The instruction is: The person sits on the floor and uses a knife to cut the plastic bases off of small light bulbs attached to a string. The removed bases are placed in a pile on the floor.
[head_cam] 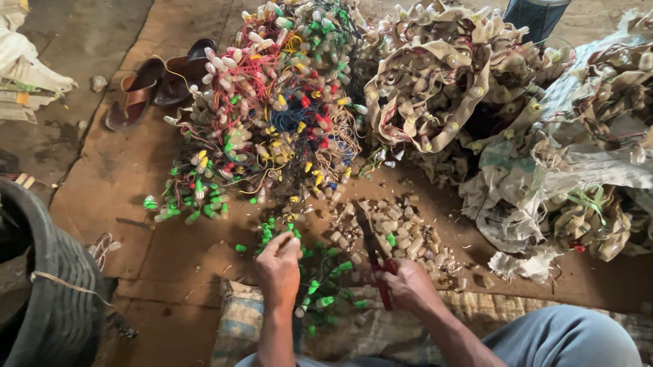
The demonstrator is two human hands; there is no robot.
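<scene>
My left hand (pixel 278 260) is closed, pinching a small green-tipped bulb piece from the scatter of green pieces (pixel 317 283) on the floor. A pair of red-handled cutters (pixel 373 245) is held in my right hand (pixel 407 284), blades pointing away from me over a small heap of pale cut bulbs (pixel 401 232). Beyond both hands lies a big tangle of coloured wires and small bulbs (pixel 281 105). I sit on the floor with my knees in grey trousers at the bottom edge.
A mound of beige wrapped bulb strings and torn sacking (pixel 591 129) fills the right. A black tyre-like tub (pixel 30 319) stands at left. Brown sandals (pixel 155 81) and a blue-grey roll (pixel 538 2) lie farther back on the cardboard floor.
</scene>
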